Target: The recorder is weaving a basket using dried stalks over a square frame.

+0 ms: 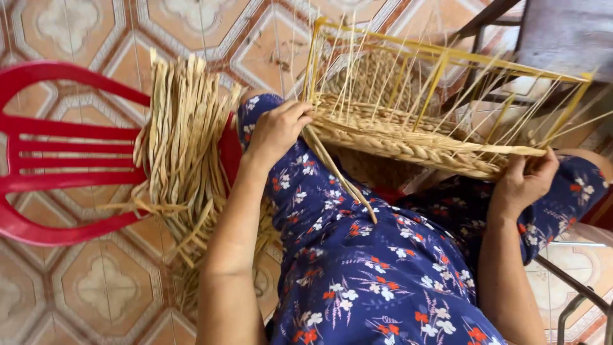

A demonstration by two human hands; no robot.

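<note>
Resting across the person's lap, a half-woven basket is lying on its side, its braided straw wall facing up and its yellow frame of thin upright rods fanning out toward the far side. The lap is covered by a dark blue garment printed with white and red flowers.

The left hand is gripping the near left corner of the basket; its fingers are curled closed over the rim, where a loose flat straw strand is starting and trailing down across the thigh. The right hand is supporting the opposite end of the braided wall; its fingers are wrapped up around the lower edge, holding the weave, with the fingertips partly hidden behind the straw.

A red plastic chair is standing on the patterned tiled floor to the left of the person. A thick bundle of dried straw strips is lying over the chair's near edge, hanging down toward the floor just beside the left forearm. Part of a dark metal frame is showing at the lower right corner of the floor.
</note>
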